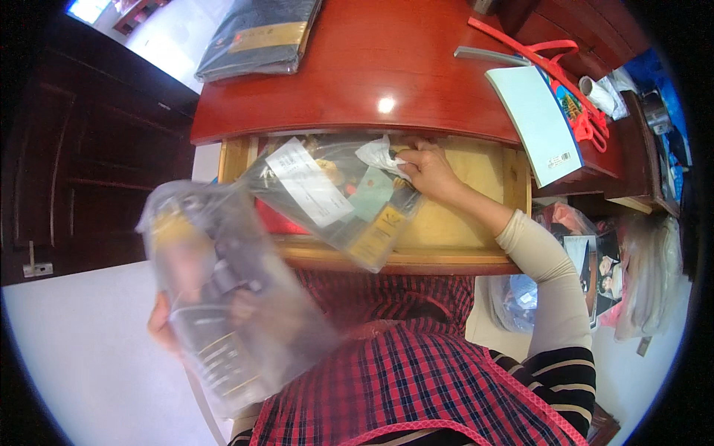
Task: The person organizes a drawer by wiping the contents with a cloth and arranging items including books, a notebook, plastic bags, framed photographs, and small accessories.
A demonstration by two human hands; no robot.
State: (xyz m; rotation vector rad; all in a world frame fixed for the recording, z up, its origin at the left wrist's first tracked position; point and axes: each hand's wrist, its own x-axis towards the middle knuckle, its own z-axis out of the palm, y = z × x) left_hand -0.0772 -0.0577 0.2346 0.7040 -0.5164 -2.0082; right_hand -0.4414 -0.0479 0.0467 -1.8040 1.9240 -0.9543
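Note:
My left hand [160, 323], mostly hidden, grips the edge of a plastic-wrapped package [240, 312] with a printed picture, blurred and held left of my lap. In front of me a wooden drawer [474, 189] is pulled out of the red desk. A clear plastic bag [371, 226] lies slantwise across the drawer and over its front edge. It bears a white label [309, 181] and a yellow strip [376, 237], both with writing. My right hand [432, 170] reaches into the drawer, its fingers closed on a crumpled white tissue [379, 155] above the bag.
On the red desktop [379, 56] lies a dark plastic-wrapped package [256, 42]. A pale booklet [532, 122], red straps [558, 72] and a white roll [597, 95] are at the right. Bagged items [647, 279] stand lower right. A dark door [100, 156] is at the left.

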